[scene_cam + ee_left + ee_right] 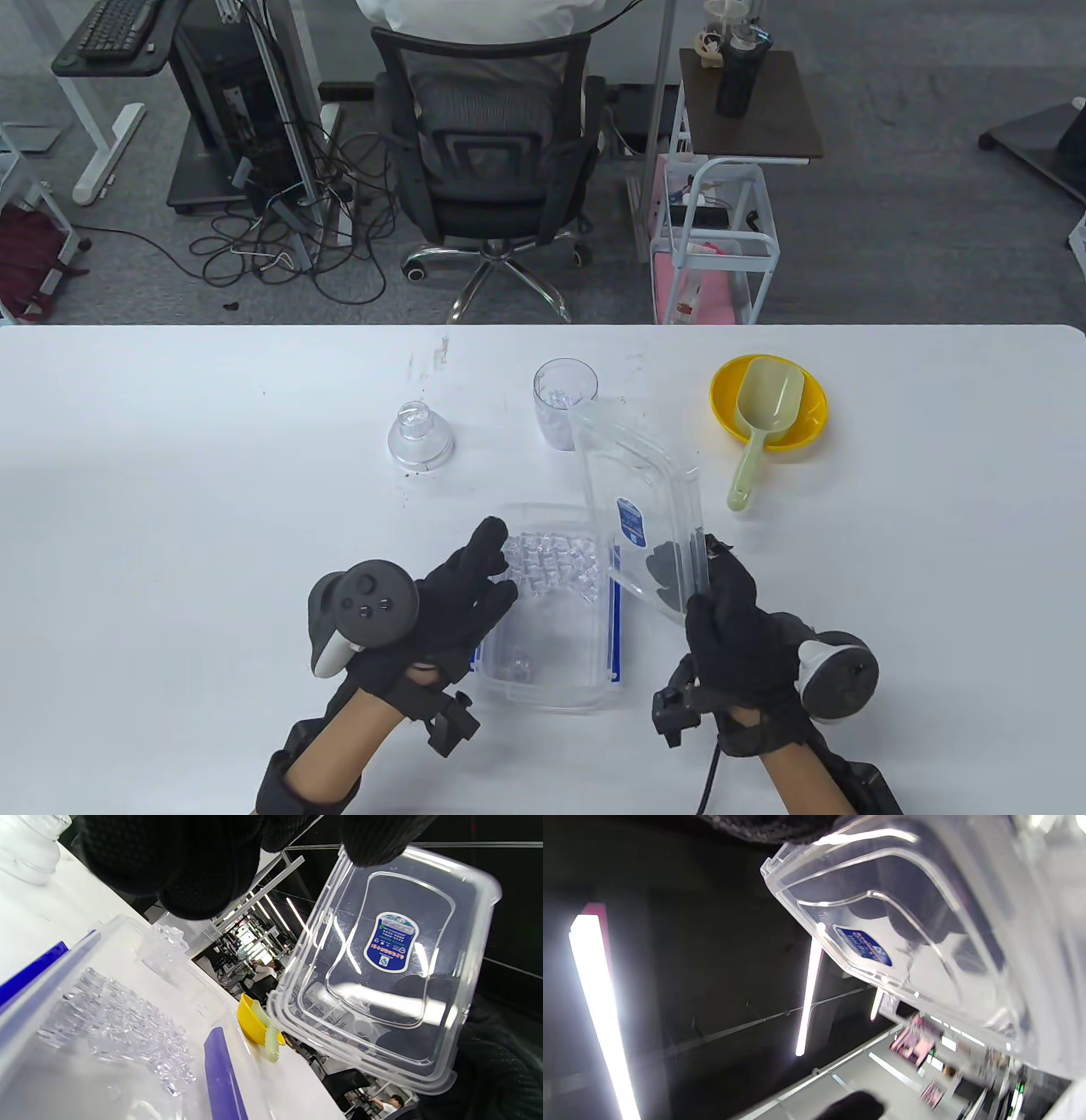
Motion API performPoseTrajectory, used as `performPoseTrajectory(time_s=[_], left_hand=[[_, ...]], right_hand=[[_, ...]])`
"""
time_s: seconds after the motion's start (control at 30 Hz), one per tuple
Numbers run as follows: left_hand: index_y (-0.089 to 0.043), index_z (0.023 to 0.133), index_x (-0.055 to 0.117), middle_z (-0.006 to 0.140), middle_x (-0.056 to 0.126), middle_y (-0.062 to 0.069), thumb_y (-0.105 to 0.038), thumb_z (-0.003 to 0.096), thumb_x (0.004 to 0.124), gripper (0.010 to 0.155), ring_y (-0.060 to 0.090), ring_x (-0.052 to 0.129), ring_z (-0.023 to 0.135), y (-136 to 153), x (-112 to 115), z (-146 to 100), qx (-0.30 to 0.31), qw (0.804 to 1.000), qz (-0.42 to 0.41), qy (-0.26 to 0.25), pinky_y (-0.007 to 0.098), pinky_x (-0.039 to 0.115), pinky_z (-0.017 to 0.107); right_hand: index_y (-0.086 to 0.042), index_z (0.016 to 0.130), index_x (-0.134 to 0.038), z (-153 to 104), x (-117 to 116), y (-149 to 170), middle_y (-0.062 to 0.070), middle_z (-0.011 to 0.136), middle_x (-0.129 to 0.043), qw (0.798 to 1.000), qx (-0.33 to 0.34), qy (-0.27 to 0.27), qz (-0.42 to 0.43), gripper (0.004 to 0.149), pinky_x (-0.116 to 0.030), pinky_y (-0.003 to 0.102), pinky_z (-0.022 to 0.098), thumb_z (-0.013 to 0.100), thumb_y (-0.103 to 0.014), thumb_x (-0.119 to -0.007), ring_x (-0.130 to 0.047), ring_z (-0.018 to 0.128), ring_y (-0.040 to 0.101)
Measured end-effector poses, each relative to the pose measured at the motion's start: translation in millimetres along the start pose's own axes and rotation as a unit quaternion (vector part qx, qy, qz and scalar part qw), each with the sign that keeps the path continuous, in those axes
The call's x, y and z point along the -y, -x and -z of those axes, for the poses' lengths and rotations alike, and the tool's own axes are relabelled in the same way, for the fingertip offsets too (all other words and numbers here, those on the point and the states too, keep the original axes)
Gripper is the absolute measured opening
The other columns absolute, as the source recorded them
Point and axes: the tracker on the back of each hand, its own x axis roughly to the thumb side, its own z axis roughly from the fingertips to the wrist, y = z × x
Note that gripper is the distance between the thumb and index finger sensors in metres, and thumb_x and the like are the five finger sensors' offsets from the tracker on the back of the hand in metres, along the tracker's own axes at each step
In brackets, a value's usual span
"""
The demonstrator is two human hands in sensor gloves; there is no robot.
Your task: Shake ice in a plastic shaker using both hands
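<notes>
The clear plastic shaker cup [564, 401] stands upright at mid-table with some ice inside; its domed clear cap [418, 435] sits apart to the left. In front of them lies a clear box [543, 692] with blue clips, holding ice cubes [556, 564]. My right hand [721, 611] grips the box's clear lid [636, 475] by its near edge and holds it tilted up over the box's right side. My left hand [475, 577] lies with relaxed fingers on the box's left rim. The left wrist view shows the lid [390, 984] raised above the ice [118, 1022].
A yellow bowl [768, 399] with a pale green scoop [755, 424] in it sits at the right of the shaker cup. Beyond the table's far edge are an office chair [492, 153] and a small cart [721, 246].
</notes>
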Motion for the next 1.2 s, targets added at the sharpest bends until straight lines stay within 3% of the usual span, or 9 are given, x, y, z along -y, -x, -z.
performPoseTrajectory(time_s=[0.2,0.3,0.37,0.43,0.7,0.83,1.0,1.2], left_hand=[[-0.001,0.110,0.046,0.096,0.071,0.032,-0.042,0.0562,0.067,0.071,0.044,0.088,0.071,2.3,1.8,1.2,0.003,1.000,-0.028,0.012,0.046,0.080,0.044],[0.002,0.105,0.059,0.081,0.088,0.026,-0.041,0.0564,0.067,0.065,0.036,0.098,0.056,2.3,4.7,1.8,0.014,0.997,-0.068,0.013,0.042,0.084,0.038],[0.005,0.103,0.060,0.076,0.088,0.028,-0.039,0.0561,0.068,0.064,0.036,0.098,0.053,2.5,4.4,0.8,0.011,0.997,-0.072,0.000,0.042,0.084,0.037],[0.005,0.101,0.063,0.070,0.093,0.021,-0.040,0.0556,0.068,0.064,0.029,0.100,0.048,3.5,3.2,1.2,0.012,0.998,-0.055,-0.003,0.038,0.086,0.034],[0.000,0.106,0.060,0.081,0.085,0.025,-0.041,0.0550,0.069,0.067,0.035,0.095,0.058,15.0,5.0,2.8,-0.022,0.991,-0.130,0.022,0.041,0.083,0.039],[-0.001,0.106,0.064,0.086,0.081,0.030,-0.038,0.0559,0.071,0.063,0.040,0.093,0.062,22.2,4.7,2.4,-0.032,0.971,-0.237,0.023,0.043,0.082,0.040],[0.004,0.102,0.067,0.078,0.088,0.027,-0.038,0.0545,0.072,0.063,0.034,0.098,0.054,19.3,-0.8,3.0,-0.026,0.986,-0.166,0.009,0.040,0.084,0.036],[0.004,0.097,0.073,0.070,0.092,0.025,-0.037,0.0544,0.073,0.059,0.031,0.100,0.045,9.2,-9.4,-0.1,-0.016,0.993,-0.116,-0.020,0.038,0.085,0.031]], right_hand=[[0.008,0.102,-0.041,-3.1,-12.0,16.3,0.032,0.095,-0.073,0.987,-0.073,-0.034,0.139,0.061,-0.083,0.051,0.046,0.051,-0.017,-0.064,-0.089,0.069,0.051],[0.009,0.102,-0.041,-6.1,-19.1,24.4,0.033,0.095,-0.073,0.969,-0.117,-0.050,0.210,0.061,-0.083,0.051,0.046,0.051,-0.017,-0.064,-0.089,0.069,0.052],[0.010,0.102,-0.039,-6.9,-18.3,30.4,0.035,0.095,-0.072,0.965,-0.129,-0.040,0.224,0.062,-0.083,0.052,0.046,0.051,-0.017,-0.063,-0.089,0.069,0.052],[0.011,0.102,-0.038,-6.7,-16.4,35.4,0.037,0.095,-0.070,0.963,-0.137,-0.045,0.228,0.063,-0.083,0.052,0.046,0.051,-0.016,-0.063,-0.089,0.068,0.053],[0.011,0.102,-0.037,-7.9,-19.9,35.4,0.037,0.094,-0.071,0.958,-0.145,-0.048,0.244,0.063,-0.084,0.050,0.046,0.052,-0.017,-0.062,-0.089,0.067,0.052],[0.012,0.103,-0.035,-7.6,-18.6,36.7,0.039,0.092,-0.071,0.953,-0.153,-0.042,0.259,0.064,-0.083,0.050,0.047,0.052,-0.016,-0.062,-0.088,0.068,0.052],[0.014,0.103,-0.030,-6.7,-16.1,27.7,0.045,0.082,-0.076,0.983,-0.160,-0.056,0.077,0.069,-0.086,0.050,0.036,0.051,-0.018,-0.061,-0.094,0.055,0.052],[0.014,0.103,-0.042,-6.1,-13.8,22.9,0.033,0.055,-0.096,0.978,-0.154,-0.075,-0.121,0.068,-0.091,0.039,0.015,0.051,-0.025,-0.063,-0.106,0.028,0.039]])
